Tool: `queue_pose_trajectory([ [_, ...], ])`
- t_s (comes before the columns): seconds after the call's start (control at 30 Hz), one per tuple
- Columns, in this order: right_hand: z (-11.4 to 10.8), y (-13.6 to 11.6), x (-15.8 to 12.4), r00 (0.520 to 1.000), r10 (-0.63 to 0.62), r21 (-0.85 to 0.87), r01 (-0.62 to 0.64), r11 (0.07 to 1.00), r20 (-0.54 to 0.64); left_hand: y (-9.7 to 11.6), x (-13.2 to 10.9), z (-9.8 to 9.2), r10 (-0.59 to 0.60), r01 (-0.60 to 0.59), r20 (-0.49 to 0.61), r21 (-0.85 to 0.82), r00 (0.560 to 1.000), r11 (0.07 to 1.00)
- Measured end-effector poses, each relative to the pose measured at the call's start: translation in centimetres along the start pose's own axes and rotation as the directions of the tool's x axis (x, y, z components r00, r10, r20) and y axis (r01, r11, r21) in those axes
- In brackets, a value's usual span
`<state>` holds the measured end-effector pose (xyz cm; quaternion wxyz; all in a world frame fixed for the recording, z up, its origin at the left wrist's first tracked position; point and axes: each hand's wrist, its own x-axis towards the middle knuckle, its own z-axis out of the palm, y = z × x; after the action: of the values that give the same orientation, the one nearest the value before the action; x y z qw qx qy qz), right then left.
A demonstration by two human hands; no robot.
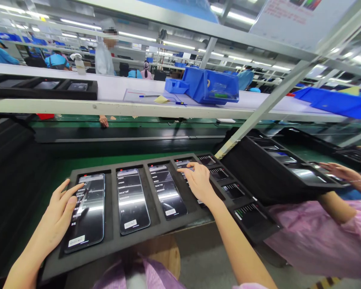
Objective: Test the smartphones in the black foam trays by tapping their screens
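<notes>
A black foam tray (111, 241) lies in front of me with several smartphones in its slots, screens lit with text. My left hand (58, 218) is open, its fingers spread on the leftmost phone (88, 212), index fingertip touching the screen. My right hand (198, 180) is open, index finger stretched out onto the fourth phone (183, 164), which the hand partly hides. Two more phones (132, 200) (167, 190) lie untouched between the hands.
A second black tray (243, 200) of phones overlaps mine at the right. A co-worker in a pink sleeve (327, 233) reaches a hand (339, 171) over a tilted tray (276, 168). Above is a white shelf (108, 100) with blue bins (210, 86).
</notes>
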<state>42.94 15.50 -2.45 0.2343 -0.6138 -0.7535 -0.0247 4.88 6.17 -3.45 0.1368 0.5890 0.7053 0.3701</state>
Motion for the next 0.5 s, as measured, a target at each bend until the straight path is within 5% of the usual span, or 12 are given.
queue_pose_trajectory([
  [0.33, 0.1, -5.2, 0.1, 0.94, -0.217, 0.025, 0.218, 0.976, 0.263, -1.3, 0.6, -0.5, -0.016, 0.019, 0.11, -0.025, 0.994, 0.999],
  [0.5, 0.0, -7.1, 0.5, 0.929, -0.288, 0.018, 0.292, 0.956, 0.234, -0.9, 0.5, -0.6, -0.023, 0.028, 0.106, -0.044, 0.994, 0.999],
])
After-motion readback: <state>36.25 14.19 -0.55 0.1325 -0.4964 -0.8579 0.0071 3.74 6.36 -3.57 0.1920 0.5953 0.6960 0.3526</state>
